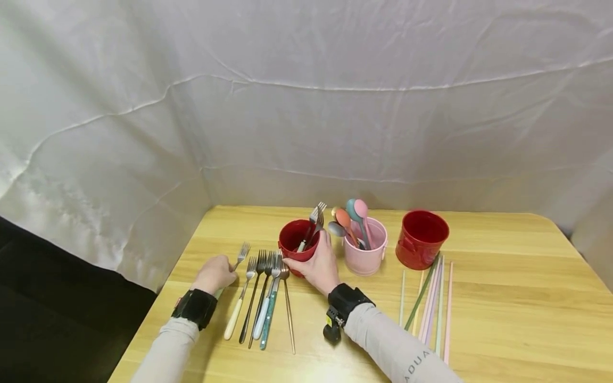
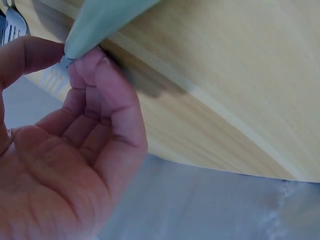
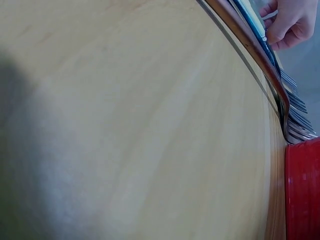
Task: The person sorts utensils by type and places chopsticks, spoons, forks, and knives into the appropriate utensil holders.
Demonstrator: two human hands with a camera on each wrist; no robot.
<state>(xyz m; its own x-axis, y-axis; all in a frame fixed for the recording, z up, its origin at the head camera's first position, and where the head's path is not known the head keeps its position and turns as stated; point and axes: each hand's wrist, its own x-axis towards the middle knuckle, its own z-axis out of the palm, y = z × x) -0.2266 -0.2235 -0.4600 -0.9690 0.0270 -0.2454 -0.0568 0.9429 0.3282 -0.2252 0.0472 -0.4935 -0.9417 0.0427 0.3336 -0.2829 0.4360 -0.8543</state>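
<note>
My left hand (image 1: pixel 213 275) pinches a fork (image 1: pixel 243 251) at the left end of a row of forks. In the left wrist view, thumb and fingertips meet at the neck of its pale green handle (image 2: pixel 107 22). My right hand (image 1: pixel 322 267) grips the near red bucket (image 1: pixel 298 256), its thumb across the front and its fingers at the right rim. Two forks (image 1: pixel 314 215) stand in that bucket, tines up. Between the hands lie several forks with cream, black, light blue, teal (image 1: pixel 269 319) and copper handles, tines toward the back.
A pink bucket (image 1: pixel 365 261) of colourful spoons (image 1: pixel 342 218) stands right of the near red bucket. Farther right is a second red bucket (image 1: pixel 415 254), with several pastel chopsticks (image 1: pixel 432 303) lying in front of it. Pale cloth (image 1: pixel 306 133) hangs behind the wooden table (image 1: pixel 517 298).
</note>
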